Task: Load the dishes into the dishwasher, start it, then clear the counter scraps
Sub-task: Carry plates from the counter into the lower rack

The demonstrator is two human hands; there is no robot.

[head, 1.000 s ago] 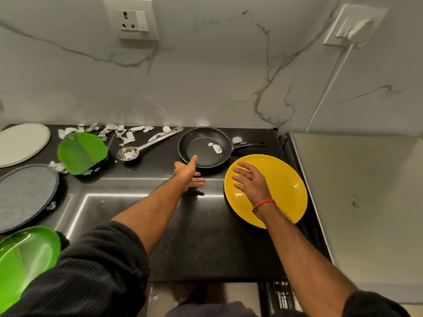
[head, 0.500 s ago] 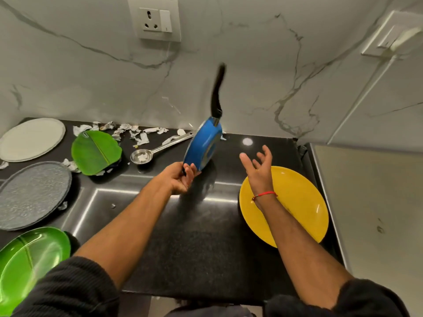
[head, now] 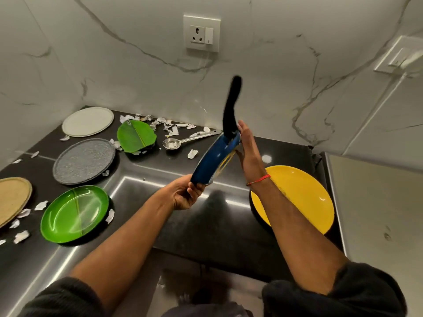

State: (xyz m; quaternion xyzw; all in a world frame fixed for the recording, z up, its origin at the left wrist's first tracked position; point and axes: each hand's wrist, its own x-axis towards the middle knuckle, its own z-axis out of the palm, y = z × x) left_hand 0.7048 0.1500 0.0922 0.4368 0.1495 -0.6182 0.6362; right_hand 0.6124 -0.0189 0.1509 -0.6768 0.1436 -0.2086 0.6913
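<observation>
My left hand (head: 185,195) grips the lower rim of a blue-bottomed frying pan (head: 211,161), held tilted on edge above the black counter (head: 206,225), its black handle pointing up. My right hand (head: 248,147) lies flat against the pan's inner side near the handle, fingers extended. A yellow plate (head: 302,197) rests on the counter under my right forearm. To the left lie a green plate (head: 74,213), a grey plate (head: 83,161), a white plate (head: 88,121), a tan plate (head: 12,197) and a green leaf-shaped plate (head: 136,138). A steel ladle (head: 183,141) lies behind the pan.
Torn paper scraps (head: 170,128) are scattered along the back wall and around the left plates. A wall socket (head: 201,34) sits above. A pale appliance top (head: 377,202) adjoins the counter on the right. The counter's front edge is just below my arms.
The pan went from lying flat to being lifted on edge by my left hand. My right hand left the yellow plate and now presses against the pan's inner side.
</observation>
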